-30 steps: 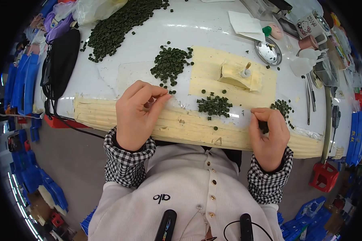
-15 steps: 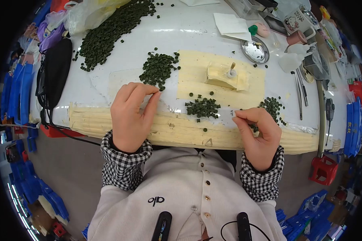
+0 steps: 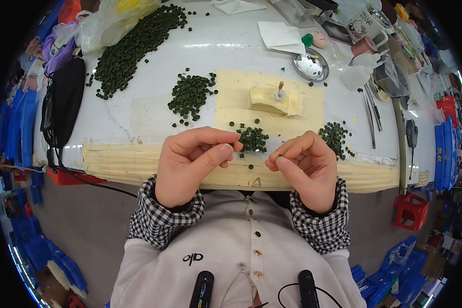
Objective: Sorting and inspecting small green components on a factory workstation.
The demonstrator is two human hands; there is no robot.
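My left hand (image 3: 190, 161) is closed in a pinch in front of the middle heap, a small dark green round piece (image 3: 234, 146) showing at its fingertips. My right hand (image 3: 309, 167) faces it a short gap away, thumb and forefinger pinched on a tiny dark piece (image 3: 280, 155), mostly covered. Behind and between them lies a small heap of dark green spool-shaped pieces (image 3: 254, 138). Heaps of similar small round pieces lie at the left (image 3: 190, 95) and right (image 3: 334, 138). A tape-wrapped block (image 3: 272, 102) with an upright pin stands on a yellow sheet (image 3: 231, 84).
A large pile of green pieces (image 3: 126, 56) spreads at the far left beside plastic bags (image 3: 113, 25). Tweezers (image 3: 369, 120), a round metal dish (image 3: 310, 66) and a mug (image 3: 364, 25) lie to the right. Padding (image 3: 138, 161) covers the table's near edge. A black pouch (image 3: 69, 100) lies left.
My left hand has moved right and nearer, away from the left heap. My right hand has shifted slightly left. The two hands are now closer together, and the whole view has shifted a little.
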